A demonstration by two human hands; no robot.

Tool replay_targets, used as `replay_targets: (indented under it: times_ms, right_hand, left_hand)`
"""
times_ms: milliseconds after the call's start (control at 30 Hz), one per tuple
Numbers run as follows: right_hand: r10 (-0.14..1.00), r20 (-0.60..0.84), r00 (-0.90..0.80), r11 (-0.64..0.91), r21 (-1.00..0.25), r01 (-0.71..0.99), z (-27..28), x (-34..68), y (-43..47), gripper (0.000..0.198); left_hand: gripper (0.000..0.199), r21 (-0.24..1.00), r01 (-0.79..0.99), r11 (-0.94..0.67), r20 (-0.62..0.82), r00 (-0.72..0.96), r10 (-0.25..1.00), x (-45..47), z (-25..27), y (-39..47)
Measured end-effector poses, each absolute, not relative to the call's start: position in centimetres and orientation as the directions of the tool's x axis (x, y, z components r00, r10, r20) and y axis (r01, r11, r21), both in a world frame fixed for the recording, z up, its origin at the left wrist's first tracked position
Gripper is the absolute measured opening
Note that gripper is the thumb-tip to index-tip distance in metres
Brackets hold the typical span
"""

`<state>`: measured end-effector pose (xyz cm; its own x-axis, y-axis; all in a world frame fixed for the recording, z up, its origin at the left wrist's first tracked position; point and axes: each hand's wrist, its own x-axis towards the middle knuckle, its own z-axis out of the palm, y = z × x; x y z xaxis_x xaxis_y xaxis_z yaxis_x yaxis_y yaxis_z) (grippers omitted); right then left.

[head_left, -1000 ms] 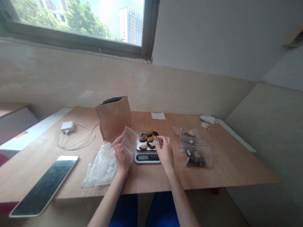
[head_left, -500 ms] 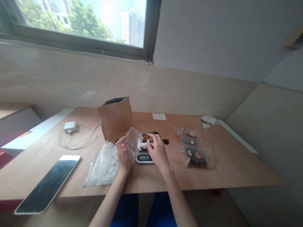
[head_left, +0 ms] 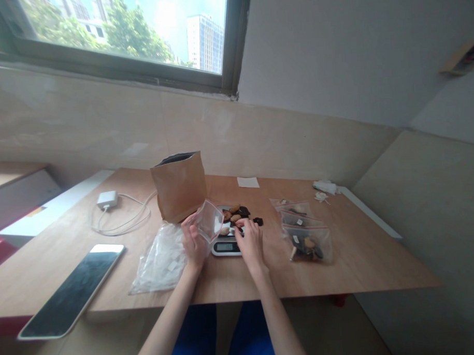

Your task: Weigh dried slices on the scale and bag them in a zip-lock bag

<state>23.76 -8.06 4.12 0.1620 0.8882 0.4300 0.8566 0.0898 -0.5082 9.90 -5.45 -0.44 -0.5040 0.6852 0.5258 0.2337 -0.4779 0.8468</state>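
My left hand [head_left: 193,242] holds a small clear zip bag [head_left: 209,221] with a red-edged mouth, which gapes toward the right. Beside it stands a small kitchen scale [head_left: 226,249], display facing me. Brown and black pieces that look like dried mushrooms [head_left: 235,217] lie heaped on the scale. My right hand [head_left: 250,242] is at the right of this heap, thumb and fingers bent around a dark piece, partly hidden. One black piece [head_left: 257,221] lies at the heap's right edge. Under my left wrist is a larger clear plastic bag [head_left: 162,260].
A brown paper pouch [head_left: 180,187] stands upright with its top open. Several filled zip bags [head_left: 307,242] overlap on the right. At left are a phone [head_left: 73,292] and a white charger [head_left: 107,199] with its cable. White paper [head_left: 248,182] and crumpled tissue [head_left: 325,187] lie farther back.
My right hand has come lower and toward me over the heap, uncovering more pieces at the back. The left hand and its zip bag have stayed nearly still.
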Motion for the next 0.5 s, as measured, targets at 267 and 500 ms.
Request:
replay_targets:
  times_ms: [267, 500]
  right_hand:
    - [0.827, 0.545, 0.138, 0.378, -0.721, 0.581, 10.0, 21.8, -8.4, 0.012]
    - [0.826, 0.561, 0.061, 0.436, -0.703, 0.563, 9.2, 21.2, -8.3, 0.019]
  left_hand:
    - [0.041, 0.849, 0.227, -0.477, 0.522, -0.505, 0.688, 9.9, -0.8, -5.2]
    - [0.039, 0.851, 0.204, -0.483, 0.516, -0.495, 0.699, 9.8, -0.9, -5.2]
